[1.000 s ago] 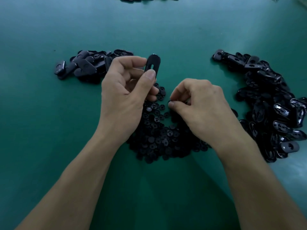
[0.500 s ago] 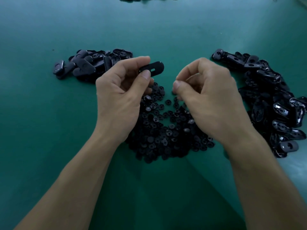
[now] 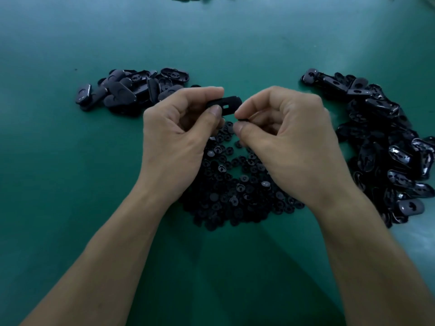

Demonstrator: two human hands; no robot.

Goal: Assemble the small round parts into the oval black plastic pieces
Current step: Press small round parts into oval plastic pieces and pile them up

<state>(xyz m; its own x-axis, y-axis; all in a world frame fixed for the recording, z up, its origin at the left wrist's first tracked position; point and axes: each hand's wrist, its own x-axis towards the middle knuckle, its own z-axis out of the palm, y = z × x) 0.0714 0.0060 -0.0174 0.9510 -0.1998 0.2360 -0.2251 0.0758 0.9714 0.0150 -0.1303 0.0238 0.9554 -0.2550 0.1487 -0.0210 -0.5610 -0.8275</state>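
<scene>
1. The left hand (image 3: 174, 137) pinches an oval black piece (image 3: 226, 103) above the tabletop (image 3: 70, 184).
2. The right hand (image 3: 289, 142) pinches a small round part (image 3: 242, 120) just beside it, over the round-parts heap (image 3: 230, 191).

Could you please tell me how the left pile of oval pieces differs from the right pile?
The left pile is small and compact; the right pile is far larger and stretches in a long curve. Many left-pile pieces show smooth matt faces; many right-pile pieces show glossy hollow insides. Both are black oval pieces on the green table.
</scene>
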